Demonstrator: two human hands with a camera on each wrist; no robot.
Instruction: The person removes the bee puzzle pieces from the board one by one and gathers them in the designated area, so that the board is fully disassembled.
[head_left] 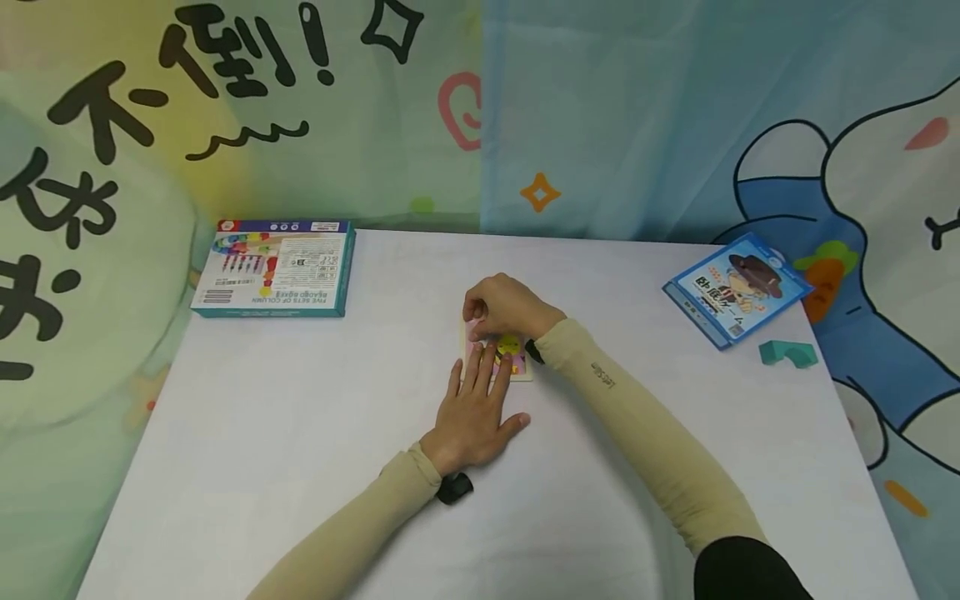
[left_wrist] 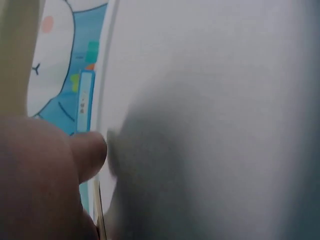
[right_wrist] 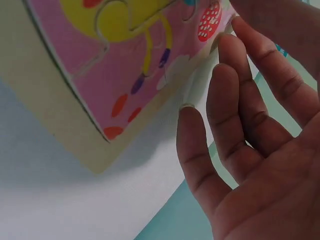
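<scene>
A small wooden jigsaw puzzle [head_left: 521, 367] with a pink ground and a yellow cartoon figure lies mid-table under both hands. My left hand [head_left: 475, 414] is spread flat, palm down, its fingertips resting on the puzzle's near side. From the far side my right hand [head_left: 510, 307] arches over the puzzle, thumb side low at its far left part. The right wrist view shows the puzzle's pale wooden border [right_wrist: 95, 159] and curved cut lines; the right fingers [right_wrist: 223, 95] bend loosely beside its far edge, and the thumb tip is out of frame.
A flat toy box [head_left: 273, 271] lies at the back left of the white table [head_left: 337, 417]. On the right are a blue box [head_left: 738, 287] with a cartoon figure and a green arch block [head_left: 788, 353]. A printed curtain [head_left: 615, 108] hangs behind.
</scene>
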